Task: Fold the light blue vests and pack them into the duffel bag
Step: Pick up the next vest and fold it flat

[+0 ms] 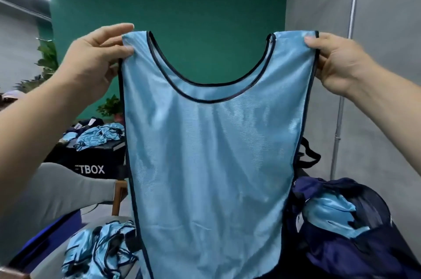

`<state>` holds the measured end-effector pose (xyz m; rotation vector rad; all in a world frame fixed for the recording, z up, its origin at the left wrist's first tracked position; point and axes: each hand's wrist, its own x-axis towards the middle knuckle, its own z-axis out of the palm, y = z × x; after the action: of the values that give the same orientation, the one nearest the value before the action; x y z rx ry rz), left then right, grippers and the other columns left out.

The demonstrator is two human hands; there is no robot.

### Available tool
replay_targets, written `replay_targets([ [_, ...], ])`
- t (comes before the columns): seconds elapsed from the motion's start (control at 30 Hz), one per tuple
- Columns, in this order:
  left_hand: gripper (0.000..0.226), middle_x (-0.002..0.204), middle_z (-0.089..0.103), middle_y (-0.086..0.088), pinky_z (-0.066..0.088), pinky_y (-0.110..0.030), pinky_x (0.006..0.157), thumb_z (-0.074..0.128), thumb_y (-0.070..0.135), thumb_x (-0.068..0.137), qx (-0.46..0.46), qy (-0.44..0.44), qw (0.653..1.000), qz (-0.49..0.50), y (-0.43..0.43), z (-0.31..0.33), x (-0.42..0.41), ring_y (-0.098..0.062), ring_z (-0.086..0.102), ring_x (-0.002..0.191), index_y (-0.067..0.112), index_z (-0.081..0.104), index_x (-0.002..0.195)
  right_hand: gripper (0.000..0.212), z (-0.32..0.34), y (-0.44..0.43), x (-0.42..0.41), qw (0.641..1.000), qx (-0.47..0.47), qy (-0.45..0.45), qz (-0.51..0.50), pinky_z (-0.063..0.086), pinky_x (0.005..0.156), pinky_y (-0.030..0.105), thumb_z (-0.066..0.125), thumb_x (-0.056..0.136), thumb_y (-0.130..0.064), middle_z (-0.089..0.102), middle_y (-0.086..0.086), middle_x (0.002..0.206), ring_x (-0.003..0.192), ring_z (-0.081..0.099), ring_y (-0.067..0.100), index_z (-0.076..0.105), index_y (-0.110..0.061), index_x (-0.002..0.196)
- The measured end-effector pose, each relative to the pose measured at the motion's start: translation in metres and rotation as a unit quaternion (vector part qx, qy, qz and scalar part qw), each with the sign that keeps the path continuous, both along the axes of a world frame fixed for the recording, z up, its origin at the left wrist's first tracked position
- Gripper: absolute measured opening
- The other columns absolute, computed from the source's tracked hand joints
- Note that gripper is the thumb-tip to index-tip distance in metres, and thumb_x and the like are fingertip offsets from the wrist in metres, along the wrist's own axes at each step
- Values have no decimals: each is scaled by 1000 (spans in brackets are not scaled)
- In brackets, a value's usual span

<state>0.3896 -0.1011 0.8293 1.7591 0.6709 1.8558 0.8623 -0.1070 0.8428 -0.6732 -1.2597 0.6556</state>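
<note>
Light-blue mesh fills the middle of the head view: one vest [211,153] with dark trim hangs full length, held up in the air in front of a green wall [182,5]. The left hand [91,57] pinches the top of one shoulder strap between thumb and fingers; the right hand [337,60] grips the other strap at its outer edge, thumb on the front. The straps are pulled apart, so the neckline curves open between them and the cloth falls flat and unfolded.

Low on the right, partly behind the vest's edge, sits the navy bag [341,256], its mouth open, with a bundle [330,215] of the same blue cloth lying inside. A black strap [309,153] loops up beside the vest just above the bag.

At the lower left lies a crumpled pile [100,249] of more blue vests. Further back on the left, a black box [95,164] with white lettering carries another heap [98,137] of blue and dark cloth. A grey sleeve [57,189] reaches in from the left edge, below the box. Plants [49,55] stand along the left side, and a metal pole [350,28] runs up the grey wall on the right.
</note>
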Motion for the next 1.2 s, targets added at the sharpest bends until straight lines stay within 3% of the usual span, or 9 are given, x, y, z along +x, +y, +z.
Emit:
replay_targets([
  [0.17,38,89,74,11,49,-23,89,64,15,99,-82,-47,994,-45,15,-16,2,-2,63,70,22,72,135,15,-19,18,11,998,-36,-37,21,55,79,22,66,102,-17,75,-7,102,87,68,9,72,-23,115],
  [0.23,39,84,73,13,47,-18,75,62,11,100,-98,-43,993,-51,22,-27,5,0,60,62,19,68,138,14,-30,26,13,997,-55,-39,22,56,79,21,65,103,-15,76,-7,100,86,69,8,73,-24,111],
  [0.4,41,104,75,3,50,-19,55,69,0,94,-133,-33,990,-26,56,-63,10,-12,67,74,12,71,134,17,-62,59,13,995,-97,-30,0,58,72,22,67,100,-11,76,-3,99,82,70,10,74,-17,115],
  [0.5,34,104,73,4,52,-22,59,71,0,94,-160,-12,987,-9,85,-92,16,-13,67,75,19,78,121,21,-86,89,9,989,-135,-43,-28,58,74,26,71,98,-12,77,1,103,82,69,13,75,-14,118],
  [0.77,33,98,75,5,51,-20,60,72,2,95,-247,6,969,-4,179,-165,35,-11,72,77,18,78,123,14,-161,188,-4,970,-232,-41,-61,57,58,26,75,95,-10,77,9,99,70,69,15,78,-13,109],
  [0.87,32,116,78,-3,54,-26,72,72,5,97,-281,14,960,-6,219,-193,40,-16,75,92,21,78,123,10,-189,227,-7,965,-253,-37,-64,58,64,28,74,94,-8,77,12,102,83,69,22,76,-14,102],
  [1.0,31,121,78,-10,60,-32,81,71,4,97,-323,11,946,-4,270,-232,48,-18,76,90,19,78,124,8,-225,277,-7,951,-296,-52,-70,56,66,28,80,89,-11,79,6,98,82,73,22,76,-17,91],
  [1.1,30,122,77,-14,58,-44,100,72,5,97,-356,12,935,5,304,-264,52,-26,76,102,20,79,121,18,-253,311,-6,941,-325,-76,-60,59,64,28,82,87,-10,81,10,102,81,76,21,79,-9,105],
  [1.2,29,116,79,-9,58,-45,104,73,6,95,-387,18,922,13,334,-295,54,-28,75,110,23,81,118,22,-280,343,-6,930,-349,-106,-49,58,57,23,80,89,-2,80,13,99,72,77,18,76,-1,111],
])
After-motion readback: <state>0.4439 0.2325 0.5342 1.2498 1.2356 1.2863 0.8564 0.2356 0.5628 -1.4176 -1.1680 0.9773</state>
